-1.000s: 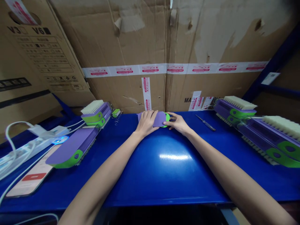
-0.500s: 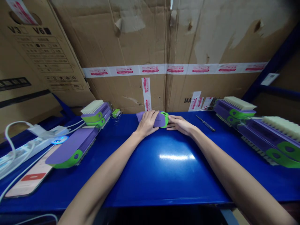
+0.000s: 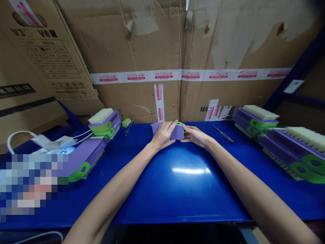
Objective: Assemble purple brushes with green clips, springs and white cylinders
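Note:
Toward the back of the blue table, a purple and green brush body (image 3: pixel 176 133) lies between my hands; any bristles on it are hidden. My left hand (image 3: pixel 164 135) is closed over its top from the left, covering much of the purple shell. At the green right end, my right hand (image 3: pixel 194 134) grips with thumb and fingers. Off to the right of that hand, a thin screwdriver (image 3: pixel 223 133) rests on the table.
Several purple brushes with cream bristles (image 3: pixel 260 112) are stacked at right, others (image 3: pixel 101 117) at left. Near the left brushes are a small green block (image 3: pixel 126 122), a coil spring (image 3: pixel 129 129) and a white plug with cables (image 3: pixel 47 142). A blurred patch covers the lower left. Cardboard (image 3: pixel 137 44) walls the back.
The brush body has rolled so its flat purple face is seen less and its side more, and it has shifted slightly right. My left hand has moved right with it.

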A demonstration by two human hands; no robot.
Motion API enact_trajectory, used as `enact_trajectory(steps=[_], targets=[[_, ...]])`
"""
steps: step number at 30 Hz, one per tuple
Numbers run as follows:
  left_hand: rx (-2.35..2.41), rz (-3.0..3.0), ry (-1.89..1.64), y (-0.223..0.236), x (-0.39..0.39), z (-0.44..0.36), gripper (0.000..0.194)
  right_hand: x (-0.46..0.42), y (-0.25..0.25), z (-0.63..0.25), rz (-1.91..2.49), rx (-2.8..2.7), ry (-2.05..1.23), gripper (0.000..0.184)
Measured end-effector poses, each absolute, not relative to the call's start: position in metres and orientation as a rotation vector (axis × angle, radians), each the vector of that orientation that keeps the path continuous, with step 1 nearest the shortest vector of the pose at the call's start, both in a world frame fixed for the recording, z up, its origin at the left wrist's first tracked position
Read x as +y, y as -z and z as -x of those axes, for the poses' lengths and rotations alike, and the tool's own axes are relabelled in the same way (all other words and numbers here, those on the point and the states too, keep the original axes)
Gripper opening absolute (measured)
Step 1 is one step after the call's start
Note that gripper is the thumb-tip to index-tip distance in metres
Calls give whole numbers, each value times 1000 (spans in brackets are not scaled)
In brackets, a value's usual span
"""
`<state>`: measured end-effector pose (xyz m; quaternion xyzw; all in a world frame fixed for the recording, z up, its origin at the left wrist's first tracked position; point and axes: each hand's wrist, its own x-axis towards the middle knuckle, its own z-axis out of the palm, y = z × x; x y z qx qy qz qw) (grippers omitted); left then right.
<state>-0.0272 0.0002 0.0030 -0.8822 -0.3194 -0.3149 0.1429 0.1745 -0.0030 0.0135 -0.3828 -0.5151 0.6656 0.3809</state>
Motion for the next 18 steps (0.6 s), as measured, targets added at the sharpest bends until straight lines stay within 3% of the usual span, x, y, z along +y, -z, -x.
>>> enact_trajectory(steps=[14,18], targets=[[-941,2538,905,-4,-2,25,70,-6,-16,-172,985,-1341,-1672,38],[-918,2486,939,-9,-1,29,66,-4,-14,-164,1068,-1388,-1347,44]])
